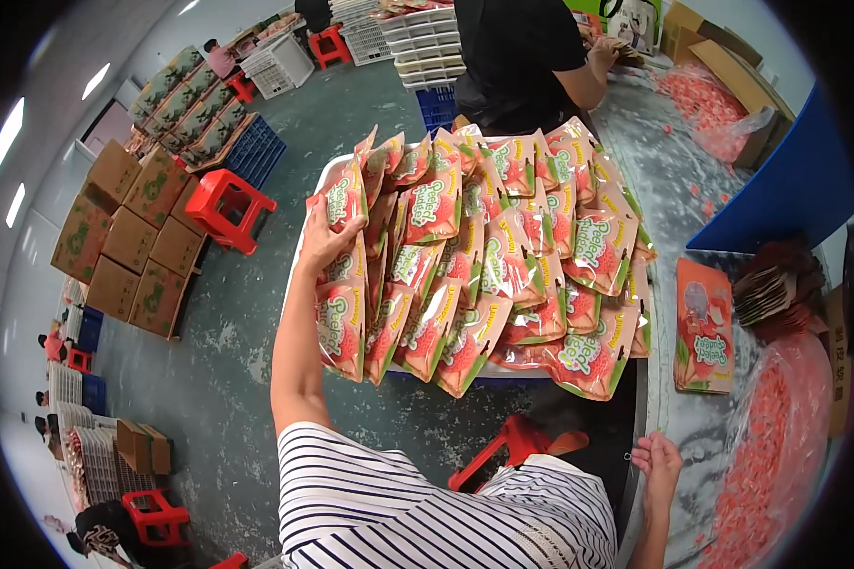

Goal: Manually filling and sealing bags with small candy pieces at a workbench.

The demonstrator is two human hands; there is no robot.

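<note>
At the far left of a heaped white tray [296,256], my left hand [326,237] grips a pink-and-green candy pouch [347,194] with its thumb and fingers. Many matching filled pouches [512,261] stand tilted in overlapping rows around it. My right hand [657,460] is beside the worktable's near edge, its fingers loosely curled and apart, with nothing visible in them. Farther up the worktable [664,209] lies a flat red pouch [704,325], apart from that hand. A stack of dark red empty-looking pouches [778,284] sits beside it.
Loose wrapped pink candies in a clear bag [764,455] lie on the right, below a blue divider [778,180]. A co-worker [517,66] in black stands beyond the tray. Red stools [228,209] and stacked cartons [133,237] occupy the left floor.
</note>
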